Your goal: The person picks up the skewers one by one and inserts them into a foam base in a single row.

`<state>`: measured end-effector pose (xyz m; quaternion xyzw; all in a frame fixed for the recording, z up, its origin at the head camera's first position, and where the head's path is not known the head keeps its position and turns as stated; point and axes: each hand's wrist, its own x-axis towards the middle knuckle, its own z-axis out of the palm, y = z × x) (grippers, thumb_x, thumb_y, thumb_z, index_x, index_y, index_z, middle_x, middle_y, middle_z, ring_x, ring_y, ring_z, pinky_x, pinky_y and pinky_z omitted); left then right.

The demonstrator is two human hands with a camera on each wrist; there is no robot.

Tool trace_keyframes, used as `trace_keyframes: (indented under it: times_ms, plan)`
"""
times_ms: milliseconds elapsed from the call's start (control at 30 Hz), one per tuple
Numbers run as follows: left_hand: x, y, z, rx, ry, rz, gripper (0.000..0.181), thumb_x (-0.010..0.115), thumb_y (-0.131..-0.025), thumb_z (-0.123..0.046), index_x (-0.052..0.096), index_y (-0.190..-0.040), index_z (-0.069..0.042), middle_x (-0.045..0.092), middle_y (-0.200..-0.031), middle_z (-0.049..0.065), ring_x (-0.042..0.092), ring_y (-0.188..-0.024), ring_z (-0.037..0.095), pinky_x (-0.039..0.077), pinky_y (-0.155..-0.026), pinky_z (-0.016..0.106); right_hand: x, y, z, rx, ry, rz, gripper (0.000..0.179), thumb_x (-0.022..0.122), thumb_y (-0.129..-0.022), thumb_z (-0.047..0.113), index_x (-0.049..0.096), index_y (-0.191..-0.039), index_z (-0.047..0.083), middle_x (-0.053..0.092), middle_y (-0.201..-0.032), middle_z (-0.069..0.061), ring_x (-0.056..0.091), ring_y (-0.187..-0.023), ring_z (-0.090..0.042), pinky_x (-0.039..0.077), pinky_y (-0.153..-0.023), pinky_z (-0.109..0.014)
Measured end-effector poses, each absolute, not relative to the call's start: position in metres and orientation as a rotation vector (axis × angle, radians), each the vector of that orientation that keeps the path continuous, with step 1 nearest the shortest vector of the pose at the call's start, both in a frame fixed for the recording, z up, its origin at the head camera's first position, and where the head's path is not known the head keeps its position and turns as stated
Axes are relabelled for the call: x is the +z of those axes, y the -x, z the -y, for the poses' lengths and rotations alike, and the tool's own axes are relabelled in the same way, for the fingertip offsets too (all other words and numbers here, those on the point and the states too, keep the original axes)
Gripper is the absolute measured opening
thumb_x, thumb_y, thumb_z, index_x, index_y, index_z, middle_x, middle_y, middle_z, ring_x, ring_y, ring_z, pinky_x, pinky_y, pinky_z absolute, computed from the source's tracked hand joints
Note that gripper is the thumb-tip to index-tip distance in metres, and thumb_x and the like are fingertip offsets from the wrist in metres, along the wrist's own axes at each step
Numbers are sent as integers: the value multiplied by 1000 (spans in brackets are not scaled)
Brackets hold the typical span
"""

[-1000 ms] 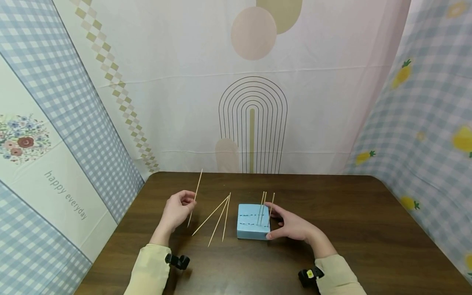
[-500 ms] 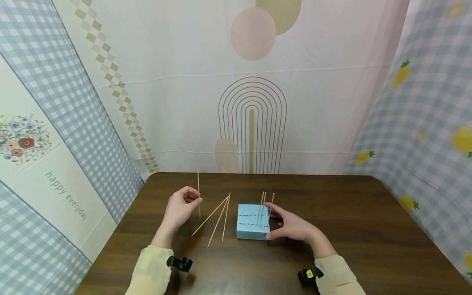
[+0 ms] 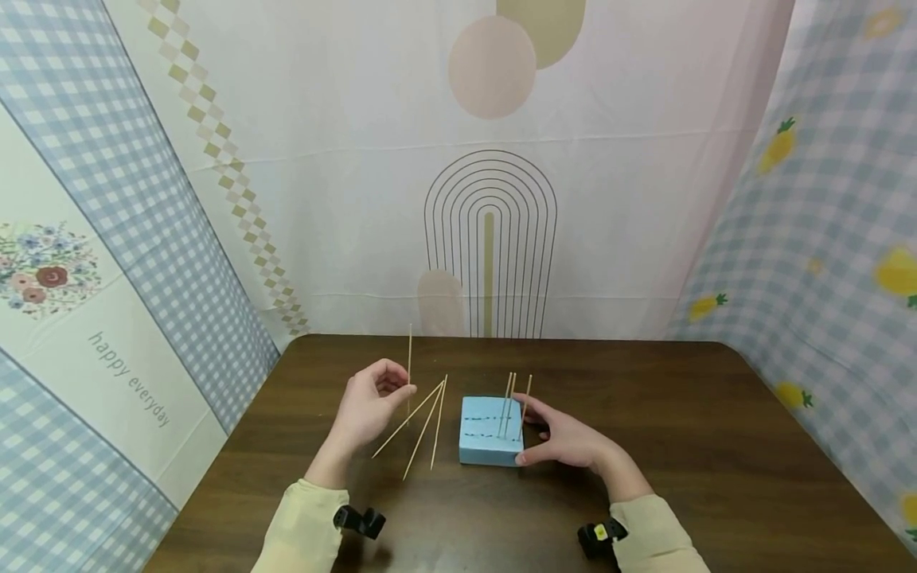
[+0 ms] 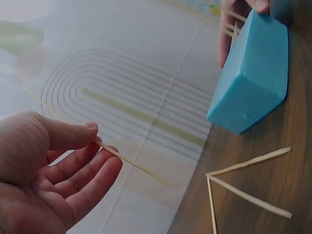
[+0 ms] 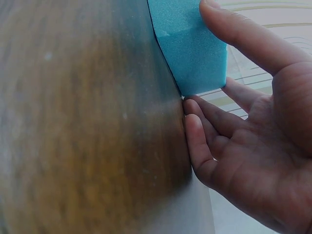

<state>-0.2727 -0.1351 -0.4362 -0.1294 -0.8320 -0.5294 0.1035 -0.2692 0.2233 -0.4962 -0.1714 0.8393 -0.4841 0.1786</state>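
Note:
My left hand (image 3: 372, 404) pinches a thin wooden skewer (image 4: 141, 168) between thumb and fingertips. In the head view that skewer stands nearly upright above the table. My right hand (image 3: 571, 438) holds the right side of a pale blue foam block (image 3: 487, 456), thumb at its near corner and a finger at the far one. In the right wrist view the other fingers rest loosely beside the block (image 5: 195, 63). Three skewers stick up from its top near the right edge. Two dark dashed lines run across the top. Between left hand and block lie three loose skewers (image 3: 424, 436).
The brown wooden table (image 3: 716, 446) carries everything. A patterned cloth (image 3: 344, 223) hangs behind its far edge, with checked cloths at both sides. A black wrist camera (image 3: 360, 521) sits at the left sleeve, and another (image 3: 600, 537) at the right.
My left hand has moved right toward the loose skewers, and its skewer has turned from leaning to nearly upright. My right hand and the foam block have stayed in place.

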Motion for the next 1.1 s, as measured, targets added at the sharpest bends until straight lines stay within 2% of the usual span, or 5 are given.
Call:
trace_keyframes:
  times_ms: [200, 433, 533, 767, 1100]
  plan:
    - [-430, 265, 118, -1664, 492, 2426, 14, 77, -96, 4, 70, -103, -5, 73, -93, 7, 71, -84, 22, 59, -74, 30, -497, 270, -224, -1373, 470, -2376, 104, 92, -86, 28, 30, -169, 21, 40, -164, -21, 38, -151, -40, 37, -119, -59]
    - [-427, 263, 95, -1746, 603, 2399, 13, 72, -97, 8, 69, -106, -1, 73, -93, 10, 73, -87, 40, 63, -79, 49, -497, 270, -224, -1368, 457, -2395, 105, 93, -85, 28, 31, -169, 22, 41, -164, -21, 39, -151, -40, 37, -120, -59]
    - [-429, 262, 87, -1741, 640, 2399, 12, 74, -96, 7, 69, -106, 1, 73, -93, 9, 73, -86, 38, 63, -77, 45, -497, 270, -223, -1369, 457, -2390, 104, 93, -85, 28, 31, -169, 21, 41, -164, -21, 38, -151, -40, 36, -120, -59]
    - [-433, 259, 68, -1712, 678, 2430, 11, 79, -96, -1, 71, -104, -4, 73, -93, 2, 70, -83, 18, 59, -72, 29, -497, 272, -222, -1363, 452, -2390, 104, 92, -85, 29, 32, -169, 21, 42, -163, -20, 40, -150, -40, 37, -120, -59]
    - [-443, 260, 45, -1814, 671, 2382, 10, 77, -97, -1, 70, -104, -5, 74, -96, 5, 72, -85, 18, 60, -77, 27, -495, 277, -226, -1353, 445, -2381, 103, 92, -85, 29, 31, -169, 21, 43, -163, -20, 41, -149, -39, 38, -119, -58]
